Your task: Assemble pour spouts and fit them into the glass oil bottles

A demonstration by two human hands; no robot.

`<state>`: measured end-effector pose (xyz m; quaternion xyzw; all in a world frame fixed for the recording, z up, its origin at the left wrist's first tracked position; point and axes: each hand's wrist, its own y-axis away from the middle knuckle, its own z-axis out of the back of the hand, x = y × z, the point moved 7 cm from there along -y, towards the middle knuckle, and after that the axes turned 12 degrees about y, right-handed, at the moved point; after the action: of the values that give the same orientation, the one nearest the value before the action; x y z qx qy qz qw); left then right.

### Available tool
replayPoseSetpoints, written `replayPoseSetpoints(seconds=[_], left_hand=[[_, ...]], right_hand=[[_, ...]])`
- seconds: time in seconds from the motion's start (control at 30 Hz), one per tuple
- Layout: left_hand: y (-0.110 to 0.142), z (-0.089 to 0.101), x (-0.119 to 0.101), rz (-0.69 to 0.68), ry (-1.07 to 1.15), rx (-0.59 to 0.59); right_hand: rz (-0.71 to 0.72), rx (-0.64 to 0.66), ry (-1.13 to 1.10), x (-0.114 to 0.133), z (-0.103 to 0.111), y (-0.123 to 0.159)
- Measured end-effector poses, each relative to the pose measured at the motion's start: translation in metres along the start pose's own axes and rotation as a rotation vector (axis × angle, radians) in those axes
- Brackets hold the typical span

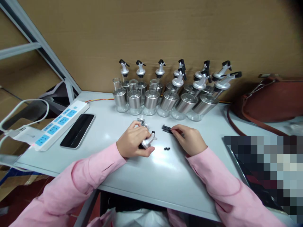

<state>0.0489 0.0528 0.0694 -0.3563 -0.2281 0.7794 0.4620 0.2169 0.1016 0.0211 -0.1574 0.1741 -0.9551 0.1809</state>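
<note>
My left hand [134, 140] is closed around a silver pourer spout [148, 142] with a black tip, held low over the grey table. Just beyond those fingers lies another silver spout piece [141, 121], partly hidden by the hand. My right hand [188, 138] pinches the near end of some small black levers [167, 128] that lie on the table; whether it grips one or several I cannot tell. Two small black round parts [167, 148] rest between the hands, nearer to me.
Two rows of glass bottles with steel sleeves [151, 99] stand at the back, most with pourers fitted. A phone [78, 130] and a white power strip [62, 124] lie on the left. A brown bag [270, 101] sits at the right, its strap on the table [132, 179].
</note>
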Motion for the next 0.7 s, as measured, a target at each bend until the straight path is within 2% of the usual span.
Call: replayPoseSetpoints(seconds=[0.33, 0.57, 0.7], left_hand=[[0.0001, -0.0006, 0.0003, 0.004, -0.002, 0.009], [0.0003, -0.0004, -0.0009, -0.008, 0.009, 0.005], [0.0002, 0.0001, -0.0013, -0.019, 0.015, -0.009]], right_hand=[[0.056, -0.061, 0.062, 0.0009, -0.0013, 0.0039], [0.035, 0.032, 0.066, -0.0003, -0.0081, 0.0038], [0.04, 0.04, 0.049, 0.0014, -0.0084, 0.0045]])
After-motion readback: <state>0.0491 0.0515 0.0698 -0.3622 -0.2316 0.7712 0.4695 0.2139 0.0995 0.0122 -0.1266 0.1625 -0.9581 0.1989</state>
